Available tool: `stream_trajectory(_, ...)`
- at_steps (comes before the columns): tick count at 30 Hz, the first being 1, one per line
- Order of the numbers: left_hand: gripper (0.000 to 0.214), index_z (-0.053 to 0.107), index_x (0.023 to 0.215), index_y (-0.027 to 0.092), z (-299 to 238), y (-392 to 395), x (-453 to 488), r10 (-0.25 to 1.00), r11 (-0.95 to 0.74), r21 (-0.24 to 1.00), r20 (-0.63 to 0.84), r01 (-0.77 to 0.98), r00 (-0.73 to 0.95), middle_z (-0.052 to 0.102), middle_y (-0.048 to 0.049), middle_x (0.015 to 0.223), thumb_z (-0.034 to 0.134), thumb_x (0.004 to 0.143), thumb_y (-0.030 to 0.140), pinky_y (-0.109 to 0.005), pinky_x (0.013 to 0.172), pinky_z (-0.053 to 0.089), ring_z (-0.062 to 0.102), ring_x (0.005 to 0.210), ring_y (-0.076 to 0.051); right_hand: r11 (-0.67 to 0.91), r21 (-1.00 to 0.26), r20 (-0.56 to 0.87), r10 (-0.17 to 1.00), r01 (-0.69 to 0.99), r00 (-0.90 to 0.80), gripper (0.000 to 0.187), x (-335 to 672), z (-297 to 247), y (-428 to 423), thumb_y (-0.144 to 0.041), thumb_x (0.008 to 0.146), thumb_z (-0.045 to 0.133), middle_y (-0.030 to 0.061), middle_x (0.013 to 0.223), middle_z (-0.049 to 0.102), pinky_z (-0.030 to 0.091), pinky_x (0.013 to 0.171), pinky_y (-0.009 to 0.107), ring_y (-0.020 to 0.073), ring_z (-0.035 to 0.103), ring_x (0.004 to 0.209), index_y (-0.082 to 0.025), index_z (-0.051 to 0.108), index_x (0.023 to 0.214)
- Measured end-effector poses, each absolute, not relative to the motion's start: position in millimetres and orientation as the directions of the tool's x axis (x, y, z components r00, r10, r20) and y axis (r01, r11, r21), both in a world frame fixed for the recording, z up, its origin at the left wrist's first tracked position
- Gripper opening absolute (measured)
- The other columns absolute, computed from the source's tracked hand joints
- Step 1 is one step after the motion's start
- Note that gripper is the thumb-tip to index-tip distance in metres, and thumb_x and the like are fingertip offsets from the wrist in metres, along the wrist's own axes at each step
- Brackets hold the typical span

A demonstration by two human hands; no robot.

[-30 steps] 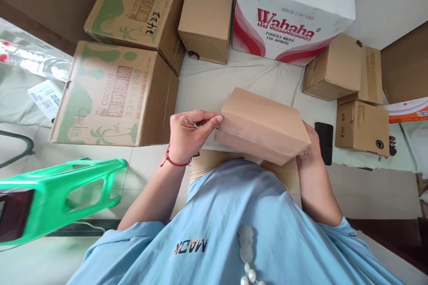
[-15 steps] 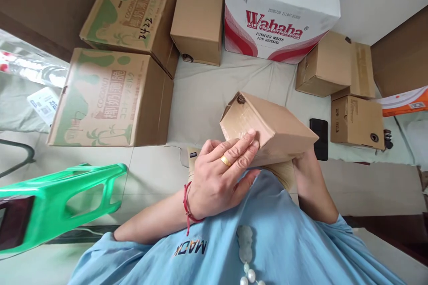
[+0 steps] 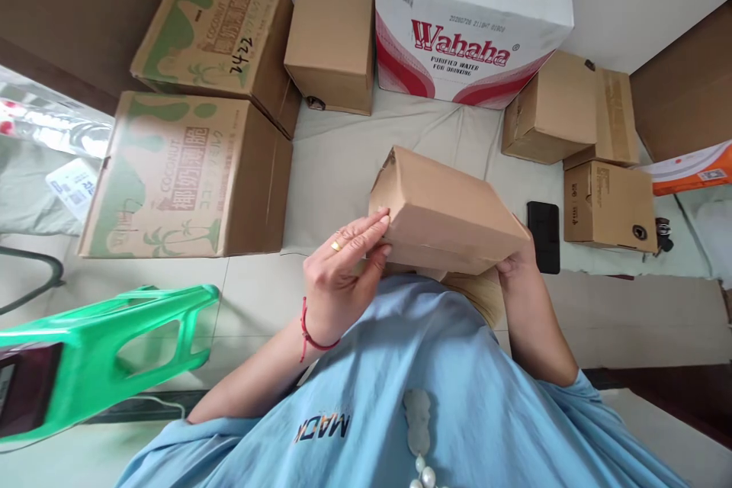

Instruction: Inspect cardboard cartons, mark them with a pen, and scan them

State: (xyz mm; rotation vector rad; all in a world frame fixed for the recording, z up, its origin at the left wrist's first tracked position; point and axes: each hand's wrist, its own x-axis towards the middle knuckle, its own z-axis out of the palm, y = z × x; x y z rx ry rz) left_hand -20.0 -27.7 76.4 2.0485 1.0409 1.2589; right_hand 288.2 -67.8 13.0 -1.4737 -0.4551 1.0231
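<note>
A plain brown cardboard box [image 3: 451, 213] is held tilted in front of my body, its long side facing me. My left hand [image 3: 346, 267], with a gold ring and a red cord at the wrist, is at the box's left end. Its fingers press together against that end and the thumb lies near the lower edge. My right hand [image 3: 519, 258] grips the right end from beneath. Most of its fingers are hidden by the box. A dark spot [image 3: 392, 158] marks the upper left corner of the box.
Coconut cartons [image 3: 165, 175] stand at left, near a small box [image 3: 332, 38] and a white Wahaha carton [image 3: 463, 46] at the back. Small boxes [image 3: 609, 206] and a black phone [image 3: 543, 236] lie right. A green plastic stool [image 3: 103, 343] is at lower left.
The box has turned so its long side faces me more and its taped left end shows less. My left hand has slid left from that end's face to its edge.
</note>
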Motion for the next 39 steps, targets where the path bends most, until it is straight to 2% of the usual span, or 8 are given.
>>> stream_trajectory(3,0.03,0.084,0.128,0.027,61,-25,-28,0.902,-0.43,0.844,0.391,0.32,0.183,0.083,-0.0064,0.133,0.077,0.099,0.021,-0.041,0.103,0.071,0.084,0.116,-0.026,-0.178,-0.897,-0.384,0.768,-0.406,0.512,0.049,288,12,-63,-0.06,0.069,0.093,0.0014,0.096,0.082,0.066,0.077,0.035,0.0227,0.08,0.093,-0.025,0.079,0.101)
stream_trajectory(7,0.031,0.084,0.125,0.023,40,-27,-35,0.981,-0.194,0.941,0.178,0.276,0.083,0.086,-0.0076,0.124,0.082,0.095,0.032,-0.039,0.099,0.072,0.085,0.103,-0.024,-0.138,-0.904,-0.351,0.78,-0.405,0.517,0.054,280,18,-63,-0.062,0.074,0.093,0.0,0.113,0.083,0.065,0.085,0.033,0.0216,0.08,0.104,-0.028,0.078,0.114)
stream_trajectory(11,0.04,0.083,0.121,0.021,25,-25,-40,1.0,-0.013,0.981,0.014,0.194,-0.004,0.087,-0.0078,0.111,0.087,0.089,0.045,-0.039,0.096,0.071,0.085,0.098,-0.024,-0.158,-0.924,-0.332,0.781,-0.348,0.529,0.067,280,24,-62,-0.063,0.072,0.096,0.0004,0.108,0.08,0.061,0.073,0.031,0.0199,0.076,0.091,-0.03,0.075,0.126)
stream_trajectory(14,0.042,0.082,0.12,0.02,18,-15,-45,0.999,0.007,0.994,-0.001,0.109,-0.052,0.086,-0.0095,0.113,0.09,0.087,0.044,-0.038,0.099,0.069,0.083,0.105,-0.024,-0.211,-0.921,-0.355,0.801,-0.328,0.483,0.072,284,28,-63,-0.062,0.064,0.1,-0.0004,0.096,0.075,0.046,0.054,0.025,0.0133,0.062,0.068,-0.028,0.078,0.123)
stream_trajectory(18,0.042,0.081,0.118,0.019,9,5,-53,0.995,0.022,0.999,-0.018,0.035,-0.1,0.085,-0.0107,0.118,0.093,0.083,0.04,-0.039,0.106,0.066,0.082,0.113,-0.025,-0.212,-0.946,-0.3,0.854,-0.243,0.424,0.055,280,38,-66,-0.054,0.066,0.101,-0.003,0.088,0.068,0.024,0.045,0.021,0.0054,0.038,0.056,-0.025,0.084,0.109)
stream_trajectory(24,0.042,0.083,0.11,0.02,1,19,-59,0.985,0.059,0.997,-0.064,-0.04,-0.159,0.085,-0.0075,0.11,0.097,0.075,0.036,-0.038,0.103,0.066,0.082,0.108,-0.024,-0.077,-0.997,-0.061,0.932,0.03,0.357,0.025,265,53,-69,-0.041,0.078,0.095,-0.0041,0.08,0.058,0.04,0.061,0.024,0.0088,0.049,0.068,-0.024,0.085,0.095)
stream_trajectory(33,0.042,0.087,0.11,0.022,17,22,-58,0.985,0.035,0.998,-0.041,-0.043,-0.169,0.086,-0.0052,0.108,0.1,0.074,0.038,-0.033,0.097,0.065,0.081,0.1,-0.021,-0.204,-0.97,-0.239,0.894,-0.129,0.38,0.042,268,59,-66,-0.055,0.078,0.093,-0.0071,0.066,0.049,0.026,0.052,0.022,0.008,0.034,0.059,-0.02,0.08,0.095)
stream_trajectory(39,0.038,0.09,0.104,0.025,36,23,-57,0.989,0.06,0.993,-0.073,-0.103,-0.128,0.086,-0.0015,0.097,0.104,0.071,0.039,-0.023,0.078,0.064,0.078,0.082,-0.013,-0.223,-0.951,-0.291,0.878,-0.213,0.38,0.056,270,59,-68,-0.068,0.071,0.096,-0.0091,0.061,0.04,0.019,0.048,0.023,0.0064,0.026,0.054,-0.02,0.069,0.081)
